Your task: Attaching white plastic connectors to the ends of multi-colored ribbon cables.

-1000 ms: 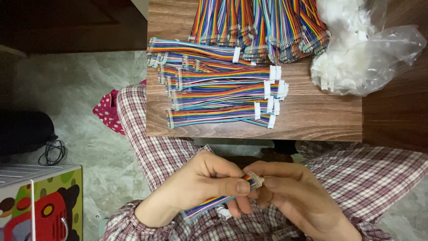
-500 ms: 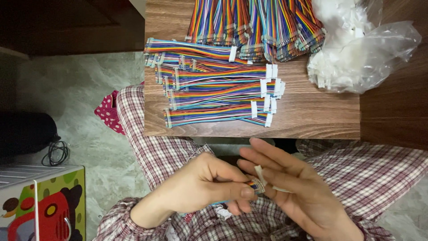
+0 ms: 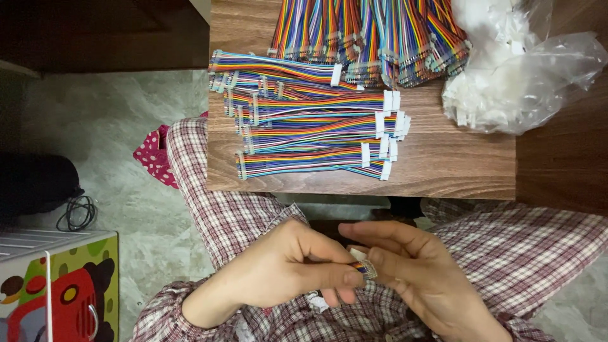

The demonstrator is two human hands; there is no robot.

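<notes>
Wooden tabletop (image 3: 443, 174) stacked with rainbow ribbon cables (image 3: 310, 126), below it left hand (image 3: 288, 269) and right hand (image 3: 411, 275) pinching one cable end (image 3: 365, 269) (white connector), plastic bag (image 3: 525, 76) beside cables.

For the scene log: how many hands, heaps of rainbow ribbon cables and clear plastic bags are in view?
Hands: 2, left hand and right hand, both pinching one ribbon cable end
Cable heaps on the table: 2, front stack, rear pile
Plastic bag: 1
Total: 5

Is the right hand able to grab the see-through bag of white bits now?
Probably not right away. The right hand is pinching a small connector together with the left hand. Nothing blocks the way to the plastic bag on the table.
</notes>
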